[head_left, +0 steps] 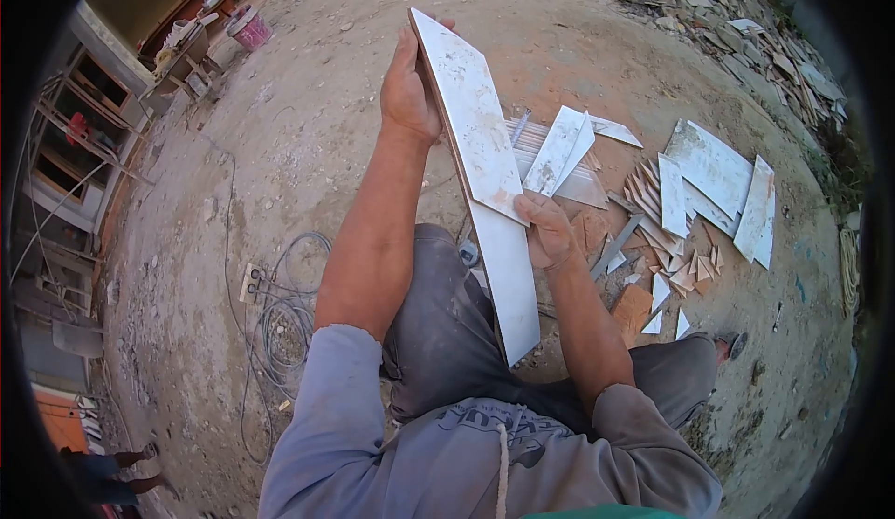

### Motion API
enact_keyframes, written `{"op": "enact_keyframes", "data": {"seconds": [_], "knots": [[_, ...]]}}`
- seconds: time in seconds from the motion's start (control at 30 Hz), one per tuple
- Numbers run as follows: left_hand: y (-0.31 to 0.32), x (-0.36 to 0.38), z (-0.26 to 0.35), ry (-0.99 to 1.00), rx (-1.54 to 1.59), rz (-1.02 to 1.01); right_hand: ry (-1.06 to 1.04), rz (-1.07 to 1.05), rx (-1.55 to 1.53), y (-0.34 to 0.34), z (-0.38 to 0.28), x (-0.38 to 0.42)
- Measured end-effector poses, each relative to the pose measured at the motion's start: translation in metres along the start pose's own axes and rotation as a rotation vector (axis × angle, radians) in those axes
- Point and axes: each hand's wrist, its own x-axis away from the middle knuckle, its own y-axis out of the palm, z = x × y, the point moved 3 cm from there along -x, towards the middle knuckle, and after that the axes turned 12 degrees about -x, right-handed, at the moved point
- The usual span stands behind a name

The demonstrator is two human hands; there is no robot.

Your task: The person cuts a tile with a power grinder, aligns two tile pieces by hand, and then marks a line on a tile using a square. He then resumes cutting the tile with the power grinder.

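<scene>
My left hand [408, 95] is wrapped round the far left edge of a dusty white tile piece [471, 99] with slanted ends. The near right corner of that piece is gripped by my right hand [543, 228], thumb on top. Beneath it, a second long white tile strip [506, 281] slants down towards my lap, its lower end pointed. How far the strip runs under the upper piece is hidden. Just beyond my right hand, cut white tile strips [559, 151] lie on a ribbed sheet or stack [531, 141] on the ground.
Right of me are stacked tile pieces [709, 169], pointed offcuts [685, 272], a metal bar [615, 247] and a broken brick [632, 312]. A socket box [250, 282] and coiled cable [284, 323] lie left. Behind are a pink bucket [248, 29] and rubble [695, 1]. Another person's legs [112, 477] show lower left.
</scene>
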Motion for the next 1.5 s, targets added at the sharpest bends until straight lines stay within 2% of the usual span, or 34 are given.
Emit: {"op": "enact_keyframes", "data": {"seconds": [0.1,0.33,0.5,0.6,0.67,0.7,0.77,0.8,0.87,1.0,1.07,1.2,1.37,1.43,1.5], "knots": [[-0.021,-0.009,-0.001,0.015,0.003,0.032,0.078,-0.081,-0.03,0.0,0.011,-0.002],[-0.043,-0.006,-0.002,-0.077,0.012,0.104,0.099,0.005,-0.035,0.013,0.028,-0.005],[-0.054,-0.004,0.002,-0.029,0.055,0.14,0.098,0.071,0.024,0.03,0.028,-0.004],[-0.059,0.0,0.01,0.0,0.067,0.143,0.083,0.153,0.117,0.044,0.023,-0.002],[-0.067,0.0,0.014,0.001,0.066,0.169,0.138,0.247,0.412,0.047,0.02,-0.001],[-0.072,-0.001,0.015,0.004,0.065,0.153,0.138,0.247,0.407,0.05,0.021,-0.002],[-0.07,0.004,0.019,0.005,0.061,0.142,0.037,0.256,0.67,0.055,0.022,-0.003],[-0.069,0.006,0.021,0.038,0.067,0.143,0.04,0.255,0.667,0.051,0.024,-0.005],[-0.071,0.008,0.024,0.07,0.07,0.147,-0.165,0.164,0.923,0.051,0.024,-0.009],[-0.079,0.004,0.024,0.061,0.092,0.079,-0.166,0.164,0.964,0.053,0.025,-0.008],[-0.079,0.004,0.026,0.063,0.097,0.053,-0.22,0.182,1.094,0.055,0.026,-0.009],[-0.08,0.005,0.028,0.082,0.067,0.039,-0.166,0.179,1.041,0.07,0.022,-0.005],[-0.078,0.008,0.033,0.102,0.052,-0.045,-0.221,0.186,1.217,0.076,0.019,-0.002],[-0.079,0.009,0.035,0.139,0.066,0.048,-0.236,0.197,1.228,0.074,0.02,-0.003],[-0.074,0.013,0.037,0.134,0.086,0.021,-0.248,0.2,1.241,0.076,0.021,-0.002]]}}
